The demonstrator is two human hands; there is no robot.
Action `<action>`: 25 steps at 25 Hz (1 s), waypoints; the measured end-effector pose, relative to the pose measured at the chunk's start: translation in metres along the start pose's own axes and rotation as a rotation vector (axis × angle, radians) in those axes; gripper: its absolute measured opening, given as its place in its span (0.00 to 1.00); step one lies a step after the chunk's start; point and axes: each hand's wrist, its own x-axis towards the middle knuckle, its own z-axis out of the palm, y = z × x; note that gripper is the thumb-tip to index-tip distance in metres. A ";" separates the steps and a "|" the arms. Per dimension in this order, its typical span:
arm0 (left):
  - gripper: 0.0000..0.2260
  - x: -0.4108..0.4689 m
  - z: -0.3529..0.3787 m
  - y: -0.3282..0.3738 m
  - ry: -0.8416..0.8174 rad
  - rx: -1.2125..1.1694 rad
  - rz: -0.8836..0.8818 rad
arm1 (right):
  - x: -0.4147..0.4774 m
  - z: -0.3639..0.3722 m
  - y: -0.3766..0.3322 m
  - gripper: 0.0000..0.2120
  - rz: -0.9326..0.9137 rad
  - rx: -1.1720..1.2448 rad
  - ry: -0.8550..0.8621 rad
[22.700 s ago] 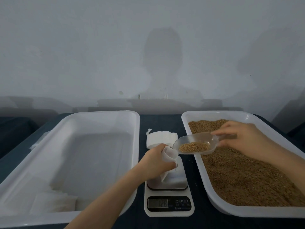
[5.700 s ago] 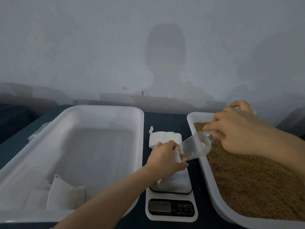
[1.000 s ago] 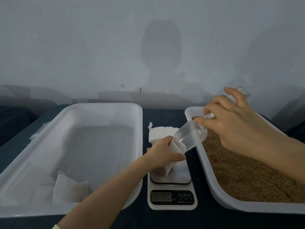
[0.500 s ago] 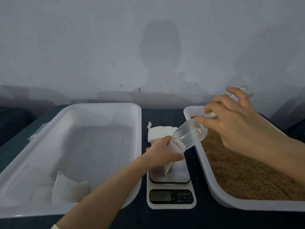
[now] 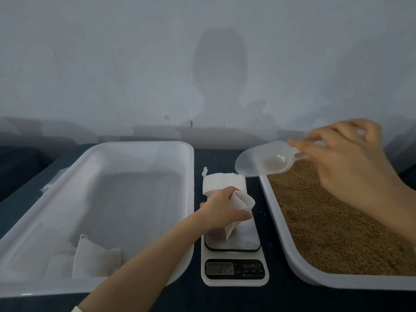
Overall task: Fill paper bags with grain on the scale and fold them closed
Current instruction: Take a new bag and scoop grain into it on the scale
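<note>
The fingers [image 5: 236, 216] of the left hand [image 5: 219, 210] are curled round a small white paper bag [image 5: 244, 201] and hold it near its top. The bag stands on the plate of the scale [image 5: 234, 255], in the middle of the dark counter [image 5: 270, 296]. It runs up and down, leaning a little. Its open mouth points up and a bit to the right.

The right hand [image 5: 346, 163] pinches the handle of a clear scoop [image 5: 263, 162]. The scoop lies left to right, with its open end pointing left and its handle going right into the hand. It looks empty. It is up in the air over the far left corner of the grain tray [image 5: 276, 221], well apart from the bag.

Brown grain [image 5: 337, 221] fills that tray on the right. A big white tray [image 5: 189, 176] sits on the left, with white bags [image 5: 94, 257] in its near corner. A pile of flat bags [image 5: 222, 183] lies just past the scale. The numbers on the scale are too blurry to read.
</note>
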 end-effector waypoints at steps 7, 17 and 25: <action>0.23 -0.001 0.000 0.000 -0.007 0.003 0.011 | -0.040 0.076 0.020 0.27 0.678 0.467 -0.520; 0.20 -0.003 0.000 0.001 -0.012 -0.030 0.018 | -0.057 0.118 0.009 0.18 0.671 0.367 -0.878; 0.21 -0.005 -0.002 0.006 -0.043 -0.009 0.006 | -0.025 0.083 -0.039 0.22 0.144 0.737 -0.419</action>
